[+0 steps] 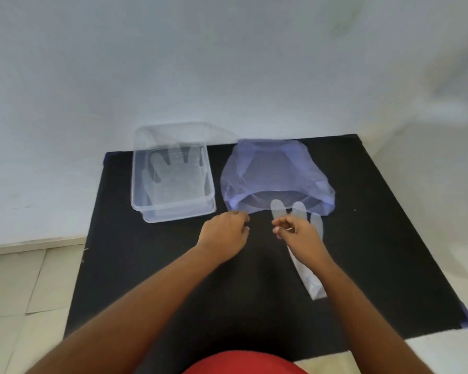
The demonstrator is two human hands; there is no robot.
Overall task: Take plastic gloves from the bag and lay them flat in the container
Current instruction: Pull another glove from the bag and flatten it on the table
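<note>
Red garment at the bottom edge, closest to the lens; above it, two bare forearms reaching forward over a black mat [152, 265]. Right hand [295, 230] curled, thumb and fingertips pinched on a clear plastic glove [308, 276] lying on the mat, cuff trailing back along the forearm, finger lobes pointing toward the bag. Left hand [224, 230] loosely curled just left of the right hand, fingers bent inward; whether anything is gripped, impossible to tell, though likely reaching for the glove's other edge. Pale blue plastic bag [276, 171] just beyond both hands, mouth open toward the person, the glove's fingertips overlapping its lip. Clear container [173, 209] left of the bag, close beside it but apart, with at least one glove already spread flat inside. Step in hand, by the look of it: a glove freshly out of the bag, being taken up for transfer. Next move probably calling for a two-handed lift, a carry left of the bag over the container's near wall, then a smoothing down. Open mat in front of the bag for that sweep; mat's left edge near the container, tiled floor beyond.
</note>
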